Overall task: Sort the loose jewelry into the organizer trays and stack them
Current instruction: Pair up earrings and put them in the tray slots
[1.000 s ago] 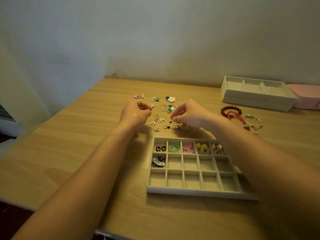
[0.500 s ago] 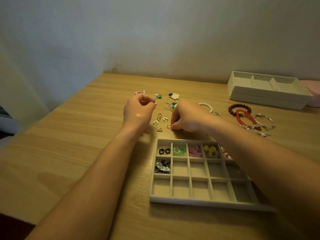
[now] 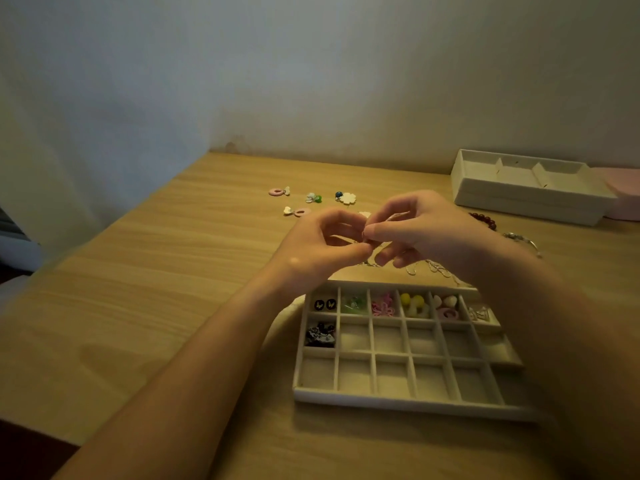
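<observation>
Pinching: gripping one tiny piece (image 3: 369, 239) between the fingertips of the left hand (image 3: 322, 244) and the right hand (image 3: 426, 233), both clenching on it with the other fingers curled; too small to identify.
Where: holding it in the air above the table (image 3: 173, 271), just beyond the far rim of the gridded tray (image 3: 398, 405).
Tray so far: carrying pieces in all six cells of the top row, plus a dark piece (image 3: 320, 336) in the first cell of the second row; showing bare cells elsewhere in view.
Doing it well: probably pairing or freeing something, so keeping the pinch low and drawing it over the tray, letting any slip land inside; passing it fully to one hand before lowering it into the bare cell beside the dark piece.
Waiting: lying loose beyond the hands, pink hoops (image 3: 277, 192), white flower (image 3: 347, 198), red bead bracelet (image 3: 485, 221); sitting far right by the wall, second tray (image 3: 530, 188), likely for stacking later.
</observation>
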Tool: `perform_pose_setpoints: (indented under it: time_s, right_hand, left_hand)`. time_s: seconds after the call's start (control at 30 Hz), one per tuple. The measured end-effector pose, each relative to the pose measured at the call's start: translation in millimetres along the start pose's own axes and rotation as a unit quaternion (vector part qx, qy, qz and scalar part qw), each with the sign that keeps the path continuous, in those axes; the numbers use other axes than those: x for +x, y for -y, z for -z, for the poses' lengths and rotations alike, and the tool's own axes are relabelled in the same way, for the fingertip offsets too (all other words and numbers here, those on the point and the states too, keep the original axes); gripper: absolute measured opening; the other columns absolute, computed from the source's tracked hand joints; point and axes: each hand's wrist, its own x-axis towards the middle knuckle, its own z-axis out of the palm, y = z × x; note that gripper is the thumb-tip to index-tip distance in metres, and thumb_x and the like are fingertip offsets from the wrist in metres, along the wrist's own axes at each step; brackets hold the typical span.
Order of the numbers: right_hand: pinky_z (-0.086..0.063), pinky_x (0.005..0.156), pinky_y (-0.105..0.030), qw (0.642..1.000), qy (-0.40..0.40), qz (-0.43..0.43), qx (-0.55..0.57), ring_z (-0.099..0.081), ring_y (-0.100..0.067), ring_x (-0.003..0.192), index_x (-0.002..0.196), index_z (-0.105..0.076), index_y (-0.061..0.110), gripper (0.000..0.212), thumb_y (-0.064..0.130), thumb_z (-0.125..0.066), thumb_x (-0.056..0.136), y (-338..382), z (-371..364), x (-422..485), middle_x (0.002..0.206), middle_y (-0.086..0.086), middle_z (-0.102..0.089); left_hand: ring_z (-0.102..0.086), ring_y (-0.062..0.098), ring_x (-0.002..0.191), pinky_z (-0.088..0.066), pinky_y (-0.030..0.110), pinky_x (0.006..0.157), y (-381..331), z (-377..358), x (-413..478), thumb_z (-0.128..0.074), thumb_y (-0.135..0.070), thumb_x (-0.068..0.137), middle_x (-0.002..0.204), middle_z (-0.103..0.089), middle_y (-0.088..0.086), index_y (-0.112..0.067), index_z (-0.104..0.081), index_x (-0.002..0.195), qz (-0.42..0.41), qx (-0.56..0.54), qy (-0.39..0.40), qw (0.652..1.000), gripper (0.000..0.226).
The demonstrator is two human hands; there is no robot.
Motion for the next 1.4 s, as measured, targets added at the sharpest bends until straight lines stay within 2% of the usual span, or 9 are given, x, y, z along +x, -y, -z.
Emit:
perform_pose_setpoints:
  time_s: [0.17, 0.3, 0.47, 0.63, 0.7, 0.83, 1.03, 1.23, 1.4]
  right_hand:
    - [-0.061, 0.066, -0.032, 0.998, -0.005, 0.004, 0.063, -0.074, -0.021, 0.070, 0.101, -0.070, 0.007, 0.011, 0.012, -0.071, 0.092, -6, 3, -12, 0.082, -0.010, -0.077]
    - [-0.061, 0.062, -0.031, 0.998, 0.002, 0.007, 0.059, -0.076, -0.024, 0.072, 0.103, -0.069, 0.009, 0.011, 0.013, -0.070, 0.093, -5, 3, -12, 0.086, -0.008, -0.078]
    - [-0.060, 0.061, -0.029, 0.999, -0.018, 0.029, 0.027, -0.076, -0.022, 0.075, 0.101, -0.068, 0.009, 0.008, 0.014, -0.068, 0.094, -1, 8, -13, 0.089, -0.006, -0.077]
    - [-0.064, 0.068, -0.033, 0.998, 0.002, 0.032, 0.057, -0.077, -0.024, 0.077, 0.098, -0.071, 0.007, 0.010, 0.012, -0.072, 0.090, 1, 8, -17, 0.085, -0.009, -0.078]
    - [-0.064, 0.069, -0.032, 0.998, 0.006, 0.033, 0.054, -0.077, -0.023, 0.078, 0.099, -0.072, 0.007, 0.014, 0.013, -0.075, 0.087, 0, 6, -17, 0.085, -0.009, -0.078]
    - [-0.064, 0.071, -0.034, 0.997, 0.002, 0.036, 0.062, -0.077, -0.023, 0.078, 0.101, -0.073, 0.005, 0.012, 0.009, -0.073, 0.090, -4, 7, -17, 0.087, -0.011, -0.078]
    - [-0.063, 0.069, -0.033, 0.997, 0.012, 0.029, 0.073, -0.075, -0.022, 0.076, 0.100, -0.075, 0.005, 0.010, 0.004, -0.069, 0.092, -9, 8, -15, 0.090, -0.013, -0.077]
    - [-0.061, 0.070, -0.031, 0.992, 0.051, 0.019, 0.113, -0.072, -0.022, 0.076, 0.102, -0.077, 0.003, 0.016, -0.001, -0.066, 0.092, -9, 13, -16, 0.093, -0.019, -0.075]
    - [-0.063, 0.075, -0.035, 0.992, 0.121, 0.006, 0.033, -0.074, -0.023, 0.078, 0.102, -0.078, 0.003, 0.015, -0.002, -0.069, 0.090, -2, 2, -22, 0.091, -0.018, -0.076]
  left_hand:
    - [-0.075, 0.021, 0.083, -0.059, 0.027, 0.072, -7, -5, -6, -0.080, -0.007, 0.081, 0.093, -0.077, 0.010, -0.007, -0.068, 0.109, -0.016, -0.043, -0.004, 0.999, 0.031]
    - [-0.074, 0.018, 0.077, -0.056, 0.024, 0.065, -7, -8, -6, -0.080, -0.009, 0.080, 0.084, -0.077, 0.008, -0.006, -0.072, 0.099, -0.039, -0.026, -0.059, 0.997, 0.021]
    - [-0.072, 0.020, 0.074, -0.058, 0.027, 0.067, -5, -5, -6, -0.074, -0.004, 0.086, 0.084, -0.076, 0.014, -0.003, -0.073, 0.097, 0.001, -0.051, -0.086, 0.995, 0.011]
    - [-0.074, 0.025, 0.086, -0.060, 0.031, 0.070, -13, -3, -10, -0.076, -0.016, 0.084, 0.098, -0.075, 0.014, -0.006, -0.067, 0.110, 0.005, -0.080, -0.059, 0.995, 0.030]
    - [-0.074, 0.025, 0.087, -0.059, 0.029, 0.069, -16, -7, -12, -0.079, -0.022, 0.077, 0.096, -0.075, 0.012, -0.008, -0.069, 0.105, -0.017, -0.062, -0.056, 0.996, 0.033]
    - [-0.072, 0.021, 0.080, -0.057, 0.027, 0.068, -12, -9, -10, -0.078, -0.007, 0.080, 0.088, -0.075, 0.015, -0.004, -0.072, 0.096, -0.023, -0.071, -0.066, 0.995, 0.018]
    - [-0.071, 0.020, 0.075, -0.056, 0.023, 0.065, -12, -6, -11, -0.075, 0.002, 0.081, 0.091, -0.072, 0.023, 0.008, -0.068, 0.104, 0.014, -0.094, -0.069, 0.993, 0.025]
    - [-0.074, 0.022, 0.079, -0.056, 0.024, 0.066, -23, -3, -21, -0.078, 0.000, 0.079, 0.087, -0.076, 0.015, -0.004, -0.072, 0.096, 0.040, -0.049, -0.064, 0.996, 0.018]
    - [-0.075, 0.026, 0.077, -0.063, 0.036, 0.071, -28, -5, -50, -0.082, 0.002, 0.075, 0.084, -0.076, 0.010, -0.007, -0.073, 0.089, 0.049, 0.030, -0.094, 0.994, 0.019]
